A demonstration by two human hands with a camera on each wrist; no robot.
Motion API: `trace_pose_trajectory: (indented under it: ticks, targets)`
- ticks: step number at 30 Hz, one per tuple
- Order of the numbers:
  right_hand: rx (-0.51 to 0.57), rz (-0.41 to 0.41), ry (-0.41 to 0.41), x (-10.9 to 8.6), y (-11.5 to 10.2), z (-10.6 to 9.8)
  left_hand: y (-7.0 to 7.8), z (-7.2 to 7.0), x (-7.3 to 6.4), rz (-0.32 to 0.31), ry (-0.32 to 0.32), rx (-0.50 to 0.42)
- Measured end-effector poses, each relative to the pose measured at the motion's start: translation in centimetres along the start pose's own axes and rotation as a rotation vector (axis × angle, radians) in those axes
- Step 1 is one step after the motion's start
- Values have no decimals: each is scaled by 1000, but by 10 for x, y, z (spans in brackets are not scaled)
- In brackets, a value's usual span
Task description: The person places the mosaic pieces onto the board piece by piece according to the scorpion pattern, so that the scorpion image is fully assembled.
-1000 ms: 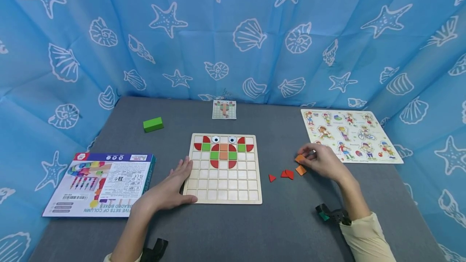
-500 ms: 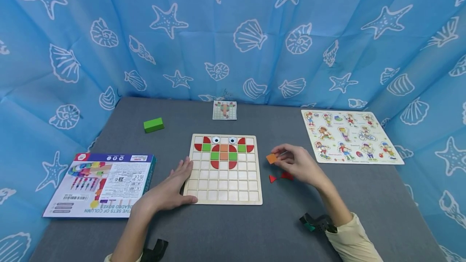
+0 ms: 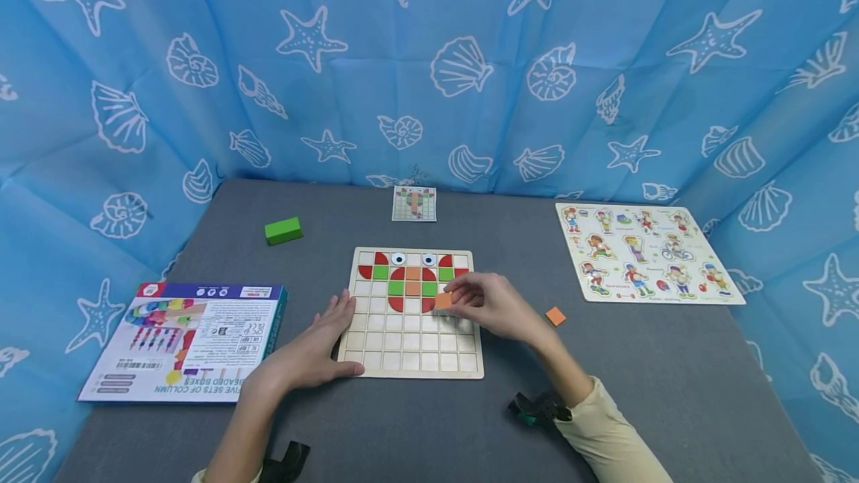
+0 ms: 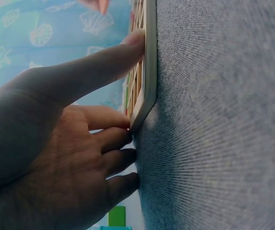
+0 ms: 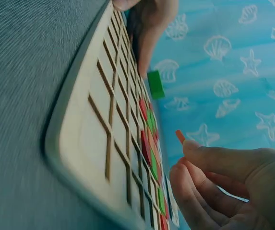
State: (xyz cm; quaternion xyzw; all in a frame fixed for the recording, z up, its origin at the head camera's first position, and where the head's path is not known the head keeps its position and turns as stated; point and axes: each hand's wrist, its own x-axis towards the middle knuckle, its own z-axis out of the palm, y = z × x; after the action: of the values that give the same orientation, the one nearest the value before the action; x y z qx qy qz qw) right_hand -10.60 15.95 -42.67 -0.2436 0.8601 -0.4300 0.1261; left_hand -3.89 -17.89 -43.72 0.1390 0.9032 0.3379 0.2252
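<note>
A wooden grid board point(image 3: 411, 359) holds red, green and orange pieces and two eye pieces in its upper rows. My right hand point(image 3: 493, 305) pinches an orange square tile point(image 3: 443, 301) between thumb and fingers over the board, right of the lower red pieces. In the right wrist view the orange tile point(image 5: 180, 137) is seen edge-on, apart from the board. My left hand point(image 3: 305, 349) rests at the board's left side. The left wrist view shows its thumb point(image 4: 136, 40) on the board's front edge and its fairly straight fingers point(image 4: 118, 160) against the side.
Another orange tile point(image 3: 555, 317) lies right of the board; the red pieces there are hidden by my right hand. A small pattern card point(image 3: 414, 203) is behind the board. Around it are a green block point(image 3: 283, 230), a printed box point(image 3: 181, 341) and a picture puzzle point(image 3: 647, 252).
My right hand has picked up an orange tile from the table and carried it left until it is over the board. The left hand and board stay put.
</note>
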Motion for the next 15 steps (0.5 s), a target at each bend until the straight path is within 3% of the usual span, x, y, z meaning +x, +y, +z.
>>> trace_pose_trajectory:
  ticks: [7,15]
  targets:
    - [-106,-56,-53,24,-11,22,-2,0,0,7,-1,1]
    - [-208,-8,-43,37,-21,39,-1,0,0,10,-2,-4]
